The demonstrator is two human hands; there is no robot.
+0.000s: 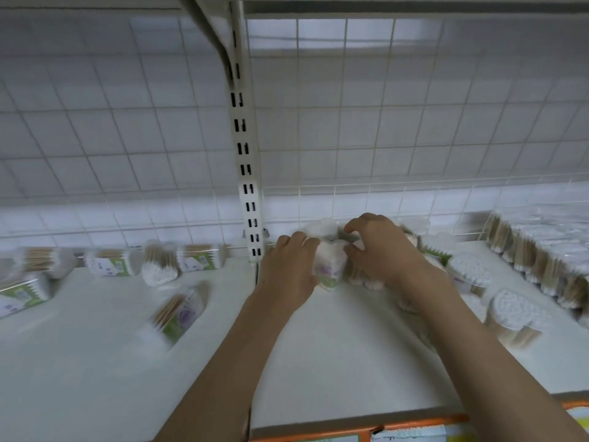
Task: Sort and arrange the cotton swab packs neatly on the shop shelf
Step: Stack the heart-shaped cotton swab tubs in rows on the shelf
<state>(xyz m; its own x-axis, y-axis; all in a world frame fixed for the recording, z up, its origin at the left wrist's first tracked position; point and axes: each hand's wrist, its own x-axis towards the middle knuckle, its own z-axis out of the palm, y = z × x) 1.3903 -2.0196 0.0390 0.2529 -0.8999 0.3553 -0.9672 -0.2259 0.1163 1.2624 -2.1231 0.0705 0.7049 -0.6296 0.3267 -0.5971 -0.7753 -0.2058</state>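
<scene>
Smooth white shelf — both hands grip | crinkly swab pack

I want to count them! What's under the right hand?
More swab packs show beneath the right hand, their wooden sticks peeking out. The hand covers most, so they can't be counted.

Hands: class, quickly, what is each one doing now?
Left hand: grips a cotton swab pack.
Right hand: fingers curled on the same pack.

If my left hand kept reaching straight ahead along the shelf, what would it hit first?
The left hand already grips a clear plastic cotton swab pack with a green label. Straight beyond it, probably the round clear swab tub, then the white wire grid back panel; blur hides the depth.
</scene>
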